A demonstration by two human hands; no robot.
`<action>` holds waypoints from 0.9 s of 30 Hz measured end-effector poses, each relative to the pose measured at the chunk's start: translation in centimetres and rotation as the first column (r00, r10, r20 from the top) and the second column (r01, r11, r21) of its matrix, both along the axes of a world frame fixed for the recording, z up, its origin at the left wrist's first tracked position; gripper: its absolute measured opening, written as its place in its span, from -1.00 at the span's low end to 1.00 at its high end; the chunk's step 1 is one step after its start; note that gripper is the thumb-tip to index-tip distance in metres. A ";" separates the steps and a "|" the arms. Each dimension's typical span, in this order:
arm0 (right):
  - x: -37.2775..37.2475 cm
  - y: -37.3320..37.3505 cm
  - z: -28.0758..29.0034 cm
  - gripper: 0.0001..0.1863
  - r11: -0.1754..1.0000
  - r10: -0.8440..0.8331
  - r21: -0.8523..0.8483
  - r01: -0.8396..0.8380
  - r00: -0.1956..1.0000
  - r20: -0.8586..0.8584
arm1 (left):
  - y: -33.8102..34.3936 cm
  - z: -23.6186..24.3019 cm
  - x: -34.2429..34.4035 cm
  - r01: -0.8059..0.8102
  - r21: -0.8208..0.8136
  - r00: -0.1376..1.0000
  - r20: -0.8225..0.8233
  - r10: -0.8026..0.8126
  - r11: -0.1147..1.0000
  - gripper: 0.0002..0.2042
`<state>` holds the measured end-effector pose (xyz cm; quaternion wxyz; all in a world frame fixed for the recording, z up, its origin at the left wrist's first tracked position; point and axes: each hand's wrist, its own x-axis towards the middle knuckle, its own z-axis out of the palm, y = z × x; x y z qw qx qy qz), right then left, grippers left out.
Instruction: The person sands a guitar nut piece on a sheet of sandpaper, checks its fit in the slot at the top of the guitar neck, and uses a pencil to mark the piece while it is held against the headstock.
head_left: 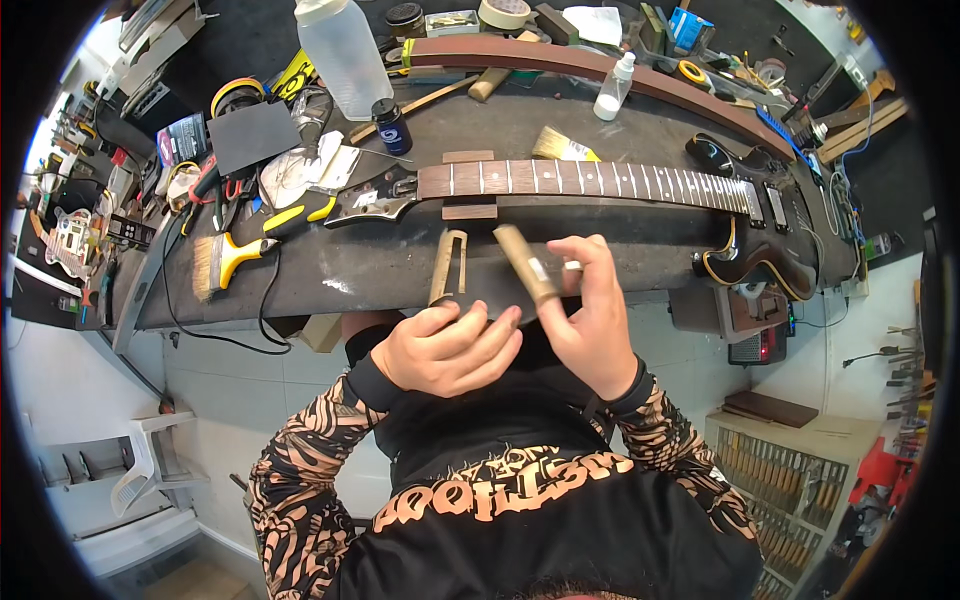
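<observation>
My left hand point(450, 350) is at the near edge of the bench with its fingers curled, holding the lower end of a tan slotted piece point(440, 265); its exact kind cannot be made out. My right hand point(598, 335) pinches a narrow tan block point(524, 262) with a small pale patch, its index finger raised and bent. Between the hands shows a dark grey sheet point(490, 288), partly hidden by my left fingers. Just beyond them an electric guitar point(765, 255) lies across the bench, its fretted neck point(580, 182) over a wooden support point(470, 211) and its headstock point(375, 200) to the left.
At the left lie a yellow-handled brush point(225, 262) and a black cable point(190, 320). Beyond the neck are a dark jar point(391, 127), a large translucent bottle point(342, 60), a second brush point(565, 146), a spray bottle point(614, 88) and a long reddish-brown beam point(560, 58).
</observation>
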<state>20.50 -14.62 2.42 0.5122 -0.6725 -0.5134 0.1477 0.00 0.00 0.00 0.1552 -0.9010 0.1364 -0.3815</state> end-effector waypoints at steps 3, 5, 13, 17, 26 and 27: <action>0.5 0.1 -1.0 -0.45 0.996 -0.064 0.075 0.051 0.982 0.175 | -0.6 -1.3 -0.6 -0.070 -0.064 0.997 -0.016 0.069 0.995 -0.72; 0.6 -0.5 -1.2 -0.53 0.993 -0.085 0.097 0.062 0.963 0.254 | -2.0 -1.6 -0.7 -0.125 -0.184 0.992 -0.045 0.119 0.975 -0.72; 3.0 -2.1 -3.4 -0.69 0.999 0.007 -0.040 0.015 0.867 0.498 | -4.6 -1.2 -0.8 -0.468 -0.546 0.884 -0.301 0.358 0.695 -0.62; 3.1 -1.9 -3.0 -0.70 0.983 -0.075 -0.100 0.157 0.825 0.560 | -4.3 0.1 1.6 -0.511 -0.567 0.859 -0.372 0.353 0.646 -0.81; 4.4 -0.6 -0.8 -0.36 0.974 0.100 -0.219 0.061 0.749 0.655 | -3.0 0.4 8.5 -0.250 -0.919 0.968 -0.247 0.048 0.303 -0.67; 4.7 -0.5 -0.7 -0.36 0.974 0.099 -0.220 0.063 0.751 0.653 | -3.0 0.2 9.1 -0.252 -0.919 0.967 -0.250 0.045 0.303 -0.67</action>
